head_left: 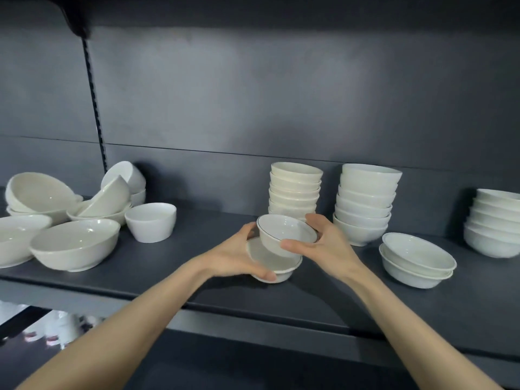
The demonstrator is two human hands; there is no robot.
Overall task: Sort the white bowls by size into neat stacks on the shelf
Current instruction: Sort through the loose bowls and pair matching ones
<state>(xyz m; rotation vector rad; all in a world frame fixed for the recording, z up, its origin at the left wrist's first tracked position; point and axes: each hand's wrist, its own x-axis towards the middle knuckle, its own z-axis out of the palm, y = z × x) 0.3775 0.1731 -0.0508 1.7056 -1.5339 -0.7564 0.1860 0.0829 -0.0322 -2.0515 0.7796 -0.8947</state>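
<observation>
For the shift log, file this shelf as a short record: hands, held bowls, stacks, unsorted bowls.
left hand: grips lower bowl near the front of the shelf
right hand: grips lined bowl, tilted, over lower bowl
stacks: cream stack and white stack behind the hands; pair and right stack further right
unsorted: pile at left, some bowls tipped; lone bowl beside it

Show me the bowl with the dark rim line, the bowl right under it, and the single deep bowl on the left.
Dark-rimmed bowl (285, 228): head view, inside of the bowl.
Lower bowl (262, 253): head view, its inner wall.
Deep bowl (152, 229): head view, its outer front wall.
</observation>
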